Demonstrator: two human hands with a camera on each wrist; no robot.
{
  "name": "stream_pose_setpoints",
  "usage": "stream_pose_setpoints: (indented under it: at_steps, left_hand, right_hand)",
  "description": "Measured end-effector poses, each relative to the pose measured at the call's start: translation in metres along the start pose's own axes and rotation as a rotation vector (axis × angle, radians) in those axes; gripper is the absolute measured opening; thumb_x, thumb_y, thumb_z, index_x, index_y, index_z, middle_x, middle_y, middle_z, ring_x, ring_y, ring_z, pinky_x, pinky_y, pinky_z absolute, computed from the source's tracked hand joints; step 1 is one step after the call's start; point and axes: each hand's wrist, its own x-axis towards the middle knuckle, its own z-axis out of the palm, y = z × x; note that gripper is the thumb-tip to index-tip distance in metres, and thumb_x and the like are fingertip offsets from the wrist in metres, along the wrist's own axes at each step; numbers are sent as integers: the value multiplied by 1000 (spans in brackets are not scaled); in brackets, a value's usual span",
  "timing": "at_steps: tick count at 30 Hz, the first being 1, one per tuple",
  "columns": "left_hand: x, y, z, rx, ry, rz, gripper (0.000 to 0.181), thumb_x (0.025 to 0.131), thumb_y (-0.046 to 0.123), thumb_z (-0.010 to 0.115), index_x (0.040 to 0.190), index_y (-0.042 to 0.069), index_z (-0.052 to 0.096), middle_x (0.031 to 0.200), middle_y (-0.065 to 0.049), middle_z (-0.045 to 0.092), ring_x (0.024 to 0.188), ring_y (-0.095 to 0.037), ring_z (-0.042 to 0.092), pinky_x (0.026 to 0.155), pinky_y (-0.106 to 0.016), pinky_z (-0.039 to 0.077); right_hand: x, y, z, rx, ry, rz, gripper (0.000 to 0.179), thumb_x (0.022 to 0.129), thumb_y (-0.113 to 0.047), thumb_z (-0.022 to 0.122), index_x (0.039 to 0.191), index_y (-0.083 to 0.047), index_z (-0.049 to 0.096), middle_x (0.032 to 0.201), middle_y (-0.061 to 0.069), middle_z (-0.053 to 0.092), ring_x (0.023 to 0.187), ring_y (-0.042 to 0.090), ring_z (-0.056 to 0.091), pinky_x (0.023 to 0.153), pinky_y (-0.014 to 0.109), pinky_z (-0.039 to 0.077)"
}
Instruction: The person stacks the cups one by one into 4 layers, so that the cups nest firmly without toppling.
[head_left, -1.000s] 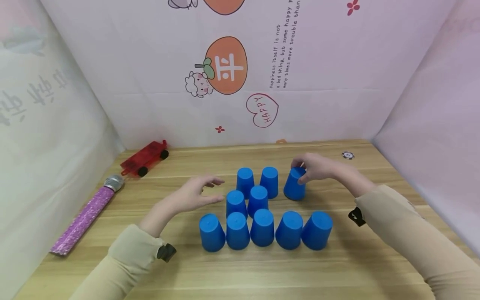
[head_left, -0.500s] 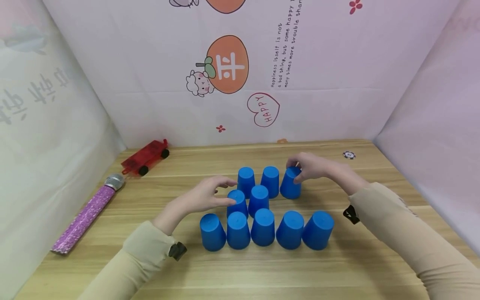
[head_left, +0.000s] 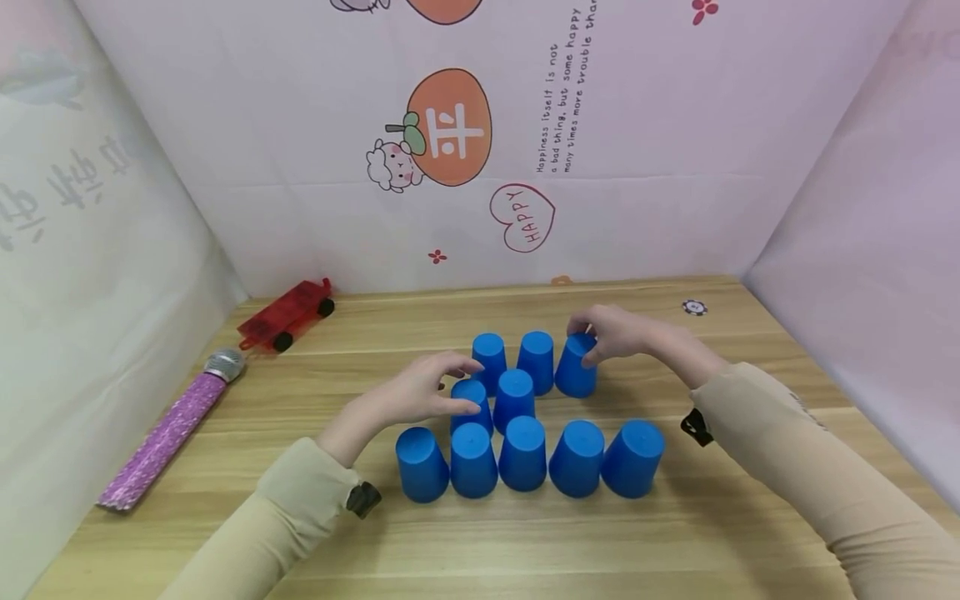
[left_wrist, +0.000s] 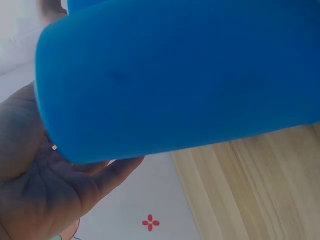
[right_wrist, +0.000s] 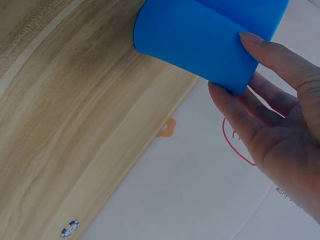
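My right hand (head_left: 617, 332) pinches a blue cup (head_left: 576, 371) near its narrow top, thumb in front and fingers behind. That cup stands upside down at the right end of the back row, close beside another blue cup (head_left: 536, 363). In the right wrist view, thumb and fingers span the cup's narrow end. My left hand (head_left: 420, 390) reaches in from the left, thumb and fingers spread on either side of the top of the left middle-row cup (head_left: 470, 398). In the left wrist view a large blue cup (left_wrist: 175, 80) hides most of its fingers.
Several upside-down blue cups stand in a front row, among them a leftmost cup (head_left: 422, 467). A second middle-row cup (head_left: 515, 402) is behind them. A glittery pink microphone (head_left: 172, 433) and a red toy car (head_left: 288, 317) lie left; a poker chip (head_left: 694, 307) lies back right.
My right hand has slid its cup left, up to the back row. The left hand has moved right, from beside the cups to around the top of the left middle-row cup.
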Motion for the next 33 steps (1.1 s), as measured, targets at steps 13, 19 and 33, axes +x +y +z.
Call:
stream_pose_setpoints:
  at_steps: [13,19,33]
  left_hand:
    - [5,3,4,52,-13,15,47,85,26,70,125,5,56,123,-9,60,112,-24,58,90,-37,54]
    - [6,3,5,45,-14,-4,48,83,23,72,124,3,57,121,-10,61,112,-25,58,90,-40,54]
    - [5,0,4,59,-18,-5,45,81,17,74,122,3,59,119,-10,61,109,-25,59,88,-39,55]
  right_hand:
    - [-1,-2,0,0,-3,-1,37,81,-6,71,114,4,57,112,21,62,105,36,60,88,47,53]
    - [0,0,1,-7,-5,-2,38,80,-6,72,114,4,57,113,21,62,106,36,60,89,48,52]
    - [-2,0,3,9,-13,7,48,82,-9,71,124,4,51,124,28,57,115,43,54,93,53,48]
